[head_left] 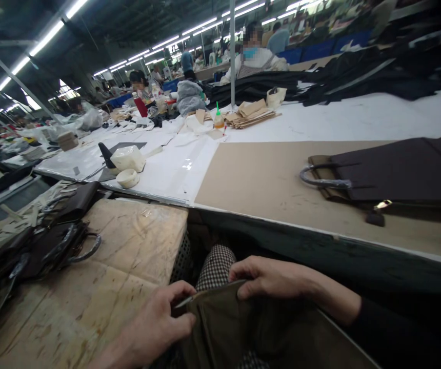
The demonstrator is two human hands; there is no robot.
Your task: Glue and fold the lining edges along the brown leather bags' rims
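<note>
A dark olive-brown bag piece (224, 320), perhaps a lining panel, lies across my lap with its top edge raised. My left hand (159, 318) pinches the left corner of that edge between thumb and fingers. Farther right along the same edge, my right hand (264, 277) grips it, thumb on the near face and fingers behind. The lower part of the piece runs out of the frame. Beyond my right hand, a dark brown handbag (401, 169) lies on the table, with a plastic-wrapped handle (324, 182) and a zipper pull hanging out.
Brown paper (139, 230) covers a low surface at left, with finished-looking dark bags (55, 251) piled on it. On the white table (166, 169) stand a tape roll (128, 178), a glue bottle (219, 121) and stacked brown pieces (251, 114). A masked co-worker (257, 56) sits opposite.
</note>
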